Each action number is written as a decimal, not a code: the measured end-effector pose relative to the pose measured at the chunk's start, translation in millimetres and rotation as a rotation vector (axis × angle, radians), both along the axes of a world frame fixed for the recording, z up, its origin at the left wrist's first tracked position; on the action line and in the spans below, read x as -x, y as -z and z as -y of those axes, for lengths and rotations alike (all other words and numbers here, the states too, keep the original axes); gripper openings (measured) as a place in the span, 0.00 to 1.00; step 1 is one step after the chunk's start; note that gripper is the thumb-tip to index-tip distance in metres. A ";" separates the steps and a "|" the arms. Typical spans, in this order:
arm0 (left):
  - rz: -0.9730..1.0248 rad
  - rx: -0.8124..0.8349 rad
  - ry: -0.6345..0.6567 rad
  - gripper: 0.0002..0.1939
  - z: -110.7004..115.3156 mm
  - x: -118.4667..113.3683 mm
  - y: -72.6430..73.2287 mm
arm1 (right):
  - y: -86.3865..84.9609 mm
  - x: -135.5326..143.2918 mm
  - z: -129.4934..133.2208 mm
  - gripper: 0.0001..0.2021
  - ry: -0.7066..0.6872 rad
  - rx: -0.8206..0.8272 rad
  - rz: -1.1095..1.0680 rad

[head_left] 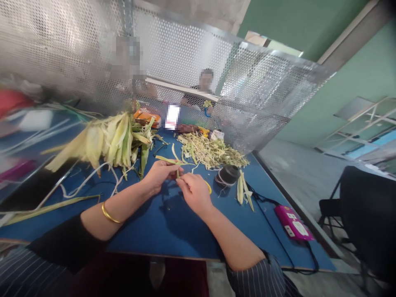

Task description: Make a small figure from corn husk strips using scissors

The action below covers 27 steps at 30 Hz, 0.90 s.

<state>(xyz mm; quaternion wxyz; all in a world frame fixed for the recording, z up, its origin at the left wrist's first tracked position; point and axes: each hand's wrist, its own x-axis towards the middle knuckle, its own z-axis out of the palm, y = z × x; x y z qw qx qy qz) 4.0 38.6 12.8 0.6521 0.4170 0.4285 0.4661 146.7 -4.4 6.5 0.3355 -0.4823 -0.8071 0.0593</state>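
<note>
My left hand [161, 175] is closed on a narrow strip of corn husk [167, 159], whose pale green end sticks out above the fingers. Close beside it, my right hand [195, 190] pinches the lower part of the same strip between thumb and fingers. Something yellow and curved [209, 188] shows at the right hand's outer edge; its kind is hidden. Behind the hands lies a heap of shredded husk bits [213, 150]. A dark spool of thread [227, 175] stands right of my right hand. To the left is a large bunch of corn husks [114, 138].
A lit phone [172, 116] leans near the perforated metal screen [182, 45], with people behind it. A pink-purple packet [293, 222] and black cables lie at the blue table's [161, 235] right. A tablet [34, 185] and white cord [83, 187] are at left; a black chair [365, 218] stands beyond.
</note>
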 end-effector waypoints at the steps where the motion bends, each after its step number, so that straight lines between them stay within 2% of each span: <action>1: -0.009 0.019 0.000 0.08 -0.9 1.5 -2.5 | -1.4 -2.2 -0.2 0.10 0.026 -0.048 -0.016; 4: -0.038 0.057 0.014 0.08 -1.0 4.4 -9.0 | -4.6 -8.7 -3.0 0.10 0.156 -0.170 -0.120; 6: -0.054 0.047 0.050 0.09 0.8 4.4 -10.5 | -4.0 -11.1 -6.4 0.12 0.195 -0.114 -0.151; 9: -0.090 -0.008 0.110 0.11 4.0 3.1 -8.5 | 0.7 -10.6 -10.9 0.12 0.122 0.168 -0.217; 11: -0.159 -0.077 0.130 0.13 5.4 2.2 -5.7 | 3.9 -8.8 -12.1 0.13 0.084 0.290 -0.278; 14: -0.293 -0.185 0.124 0.14 5.4 2.0 -1.2 | 6.9 -6.6 -12.1 0.14 0.094 0.296 -0.295; 17: -0.362 -0.216 0.117 0.14 3.1 2.6 3.2 | 9.0 -5.5 -12.5 0.13 0.094 0.326 -0.314; 23: -0.365 -0.214 0.028 0.15 -0.1 2.1 11.1 | 14.0 -3.0 -12.8 0.10 0.076 0.410 -0.353; 27: -0.340 -0.199 0.064 0.14 3.2 0.4 8.9 | 16.0 -1.3 -11.2 0.12 0.092 0.386 -0.361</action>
